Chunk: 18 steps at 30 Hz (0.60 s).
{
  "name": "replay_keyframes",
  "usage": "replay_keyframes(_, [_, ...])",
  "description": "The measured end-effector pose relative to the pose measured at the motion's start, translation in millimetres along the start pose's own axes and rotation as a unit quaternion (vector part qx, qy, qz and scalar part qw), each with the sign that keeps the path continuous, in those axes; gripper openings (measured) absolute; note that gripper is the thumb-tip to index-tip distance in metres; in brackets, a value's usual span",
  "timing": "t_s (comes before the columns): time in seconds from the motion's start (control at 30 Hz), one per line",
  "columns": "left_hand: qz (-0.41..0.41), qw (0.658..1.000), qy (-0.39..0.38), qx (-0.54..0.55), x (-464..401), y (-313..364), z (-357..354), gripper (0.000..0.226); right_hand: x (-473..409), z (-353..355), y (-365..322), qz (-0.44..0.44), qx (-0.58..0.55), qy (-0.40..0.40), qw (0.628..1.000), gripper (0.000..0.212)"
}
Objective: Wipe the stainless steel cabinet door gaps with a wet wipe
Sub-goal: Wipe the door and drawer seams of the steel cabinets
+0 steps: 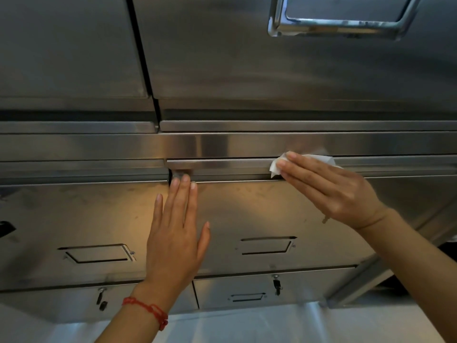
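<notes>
A white wet wipe (319, 160) is pressed under the fingers of my right hand (326, 189) against the horizontal gap (235, 179) above the right-hand stainless steel cabinet door (247, 211). My left hand (175, 233) lies flat and open on that door, its fingertips at the top left corner near the vertical gap (170, 177) between the two doors. A red string bracelet circles my left wrist.
Recessed handles sit in the left door (97, 253) and right door (267, 245). Below are small drawers with locks and keys (276, 284). Larger steel doors hang above, one with a chrome handle frame (338, 18). A steel counter (247, 325) runs along the bottom.
</notes>
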State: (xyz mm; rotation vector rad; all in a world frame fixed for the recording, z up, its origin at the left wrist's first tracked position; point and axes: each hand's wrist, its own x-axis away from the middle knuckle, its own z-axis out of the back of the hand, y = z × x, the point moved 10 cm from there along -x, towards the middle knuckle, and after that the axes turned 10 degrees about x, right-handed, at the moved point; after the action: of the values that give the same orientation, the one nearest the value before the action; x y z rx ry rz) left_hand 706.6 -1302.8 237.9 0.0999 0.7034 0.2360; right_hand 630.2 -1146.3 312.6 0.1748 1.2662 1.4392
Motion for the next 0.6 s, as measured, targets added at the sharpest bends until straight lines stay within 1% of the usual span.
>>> replay_keyframes(0.27, [0.002, 1.0, 0.003, 0.0, 0, -1, -1, 0.062, -5, 0, -5, 0.001, -0.002, 0.012, 1.0, 0.024])
replay_keyframes(0.47, [0.0, 1.0, 0.006, -0.001, 0, -1, -1, 0.062, 9, -2, 5, -0.002, 0.005, -0.011, 1.0, 0.025])
replay_keyframes(0.6, [0.001, 1.0, 0.006, -0.007, 0, -1, -2, 0.063, 6, -2, 1, -0.013, 0.004, 0.002, 1.0, 0.025])
